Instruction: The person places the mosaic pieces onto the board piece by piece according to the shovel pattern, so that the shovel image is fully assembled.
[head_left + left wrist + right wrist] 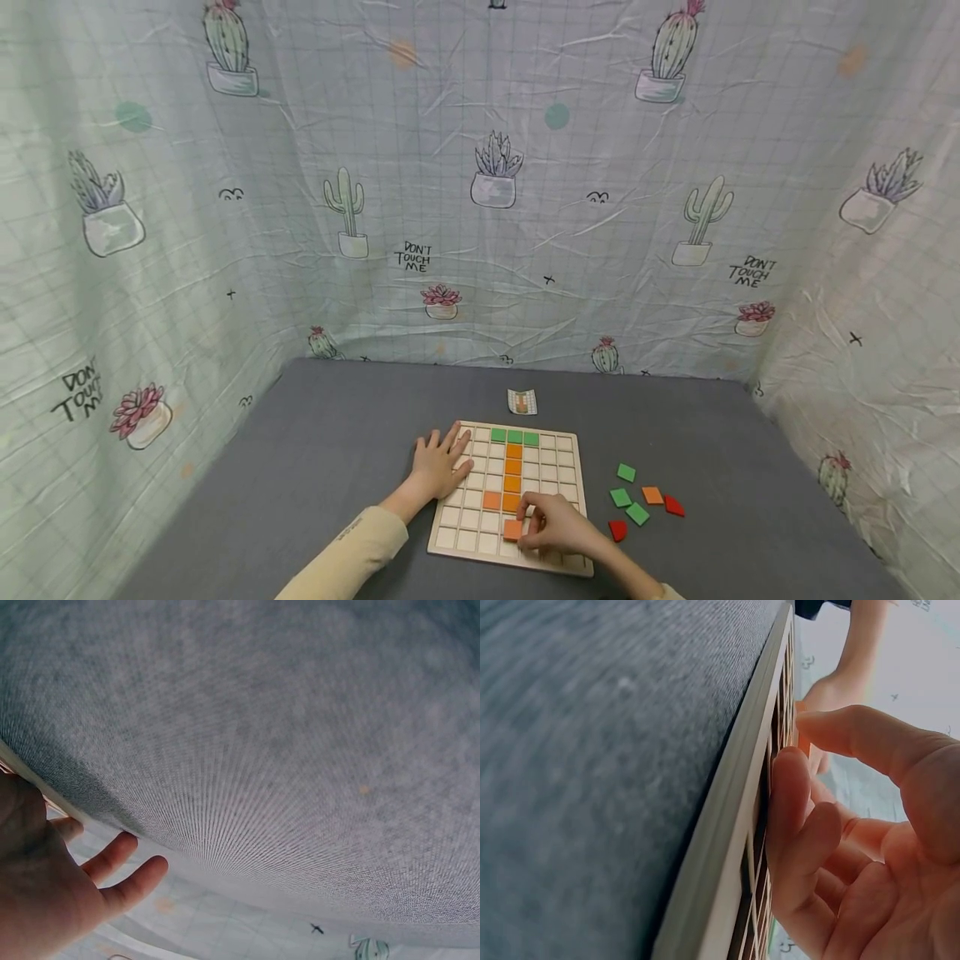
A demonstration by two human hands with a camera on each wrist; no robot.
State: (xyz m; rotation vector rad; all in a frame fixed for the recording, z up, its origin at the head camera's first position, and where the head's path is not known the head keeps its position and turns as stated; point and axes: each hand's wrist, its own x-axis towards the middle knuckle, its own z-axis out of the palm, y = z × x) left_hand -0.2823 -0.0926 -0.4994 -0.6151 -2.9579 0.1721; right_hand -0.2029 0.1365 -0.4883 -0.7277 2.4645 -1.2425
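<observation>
A square wooden grid board (468,519) lies on the grey table, its cells framed by thin ridges. My left hand (437,468) rests with spread fingers on the board's left edge; the left wrist view shows the same hand (52,870) with its fingers extended. Between thumb and fingers, my right hand (553,523) pinches an orange square tile (513,530) low over the lower middle of the board. Just above it runs a column of darker orange tiles (512,483), with a light orange tile (491,500) on its left. Three green tiles (514,437) line the top row.
Right of the board lie loose green tiles (620,497), an orange tile (652,496) and two red rounded pieces, one farther out (674,505) and one nearer (618,530). A small printed pattern card (522,402) lies behind the board. Cactus-print cloth (465,333) surrounds the table.
</observation>
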